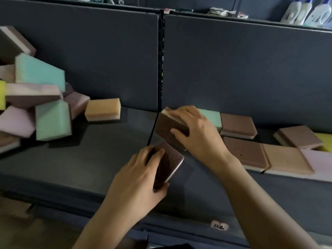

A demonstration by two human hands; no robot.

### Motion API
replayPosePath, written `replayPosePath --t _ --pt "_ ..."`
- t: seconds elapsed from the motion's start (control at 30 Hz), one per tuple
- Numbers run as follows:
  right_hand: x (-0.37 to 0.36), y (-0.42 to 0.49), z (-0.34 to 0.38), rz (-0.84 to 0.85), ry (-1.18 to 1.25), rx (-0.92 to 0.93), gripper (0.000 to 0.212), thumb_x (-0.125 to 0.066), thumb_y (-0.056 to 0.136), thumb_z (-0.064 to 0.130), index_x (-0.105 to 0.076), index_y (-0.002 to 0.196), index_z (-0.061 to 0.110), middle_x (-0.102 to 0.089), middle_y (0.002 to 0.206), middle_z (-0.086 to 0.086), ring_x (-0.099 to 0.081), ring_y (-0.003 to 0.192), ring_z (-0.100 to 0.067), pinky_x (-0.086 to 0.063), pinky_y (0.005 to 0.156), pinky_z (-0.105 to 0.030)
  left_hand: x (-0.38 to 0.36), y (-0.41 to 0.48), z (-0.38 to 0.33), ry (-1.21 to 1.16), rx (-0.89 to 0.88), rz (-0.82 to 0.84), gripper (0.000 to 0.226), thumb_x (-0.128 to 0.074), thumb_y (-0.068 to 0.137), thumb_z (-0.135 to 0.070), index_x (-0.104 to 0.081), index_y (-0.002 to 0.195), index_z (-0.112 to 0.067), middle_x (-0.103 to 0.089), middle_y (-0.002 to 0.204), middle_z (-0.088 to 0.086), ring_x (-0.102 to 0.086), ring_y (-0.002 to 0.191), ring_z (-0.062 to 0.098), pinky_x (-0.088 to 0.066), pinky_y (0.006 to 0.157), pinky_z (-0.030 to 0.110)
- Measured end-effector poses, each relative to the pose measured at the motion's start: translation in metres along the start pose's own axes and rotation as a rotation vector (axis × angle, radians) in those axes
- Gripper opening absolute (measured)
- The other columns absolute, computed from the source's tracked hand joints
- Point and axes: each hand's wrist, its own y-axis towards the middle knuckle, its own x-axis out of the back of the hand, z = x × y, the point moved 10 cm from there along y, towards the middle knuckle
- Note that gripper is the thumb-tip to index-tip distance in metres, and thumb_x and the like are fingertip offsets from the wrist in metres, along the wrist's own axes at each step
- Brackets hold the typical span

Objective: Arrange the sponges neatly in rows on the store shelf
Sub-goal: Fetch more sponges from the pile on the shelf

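Brown sponge (167,126): R hand (195,133) curled round it, tilted, at L end of laid rows (246,153), prob. next slot, by teal sponge (213,117). 2nd brown sponge (168,166): L hand (142,178) grips it edgewise just below, queued. Unsorted pile (36,105): well L of both hands.

Brown sponges (168,164), dark grey shelf (71,159)

No text can be read. A small pale tag (219,225) on the front edge of the shelf (89,159) has dark marks, too blurred to read. The white bottles (305,13) at top right carry printed labels, illegible. A reddish tag (167,10) atop the centre upright (160,60) is also illegible.
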Motion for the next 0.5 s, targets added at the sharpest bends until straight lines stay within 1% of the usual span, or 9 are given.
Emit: replayPosePath --t 0.1,0.17,0.23,0.3,0.37,0.4,0.5 --pt "-0.014 -0.003 -0.009 0.064 -0.033 -0.040 0.044 -0.066 0.090 0.024 -0.058 0.133 0.025 -0.055 0.128 0.005 -0.056 0.111 -0.018 -0.054 0.087 -0.043 -0.008 0.002 0.000 -0.044 -0.027 0.037 0.082 -0.064 0.082 -0.054 -0.023 0.149 -0.032 -0.020 0.152 -0.011 -0.037 0.134 0.010 -0.042 0.096 0.022" --pt "-0.019 -0.007 -0.015 0.097 -0.011 -0.067 0.044 -0.066 0.091 0.025 -0.057 0.134 0.025 -0.055 0.131 0.006 -0.056 0.112 -0.016 -0.053 0.090 -0.041 -0.013 0.004 -0.002 -0.049 -0.042 0.057 0.082 -0.061 0.083 -0.056 -0.020 0.150 -0.032 -0.019 0.153 -0.010 -0.037 0.133 0.010 -0.043 0.098 0.023" --pt "-0.020 -0.010 -0.017 0.116 0.024 -0.069 0.047 -0.067 0.090 0.026 -0.054 0.135 0.027 -0.054 0.133 0.005 -0.054 0.115 -0.016 -0.052 0.094 -0.042 -0.016 0.006 -0.002 -0.041 -0.041 0.062 0.082 -0.060 0.081 -0.061 -0.024 0.148 -0.031 -0.025 0.152 -0.008 -0.041 0.131 0.014 -0.046 0.096 0.027" --pt "-0.015 -0.014 -0.016 0.116 0.036 -0.051 0.049 -0.067 0.090 0.030 -0.052 0.137 0.029 -0.053 0.135 0.005 -0.052 0.119 -0.019 -0.048 0.098 -0.046 -0.014 0.009 -0.006 -0.002 -0.050 0.042 0.081 -0.057 0.076 -0.066 -0.034 0.143 -0.027 -0.035 0.148 -0.001 -0.046 0.128 0.021 -0.048 0.095 0.035" --pt "-0.001 -0.018 -0.019 0.081 0.024 -0.056 0.048 -0.066 0.091 0.032 -0.052 0.137 0.028 -0.053 0.135 0.004 -0.051 0.122 -0.021 -0.046 0.099 -0.048 -0.007 0.013 -0.015 0.013 -0.068 -0.003 0.079 -0.056 0.072 -0.066 -0.043 0.137 -0.023 -0.044 0.144 0.004 -0.050 0.125 0.027 -0.049 0.093 0.041" --pt "0.010 -0.021 -0.023 0.055 0.018 -0.068 0.047 -0.065 0.092 0.034 -0.053 0.137 0.027 -0.054 0.136 0.004 -0.051 0.124 -0.021 -0.046 0.100 -0.047 -0.003 0.016 -0.022 0.011 -0.083 -0.030 0.077 -0.056 0.072 -0.065 -0.046 0.135 -0.021 -0.047 0.142 0.005 -0.051 0.124 0.028 -0.049 0.093 0.042" --pt "0.046 -0.037 -0.037 -0.030 0.027 -0.111 0.043 -0.062 0.093 0.040 -0.055 0.134 0.029 -0.054 0.135 0.007 -0.049 0.127 -0.016 -0.045 0.102 -0.045 0.004 0.027 -0.049 0.007 -0.147 -0.091 0.072 -0.057 0.076 -0.062 -0.050 0.134 -0.020 -0.049 0.139 0.004 -0.051 0.123 0.025 -0.047 0.094 0.037"
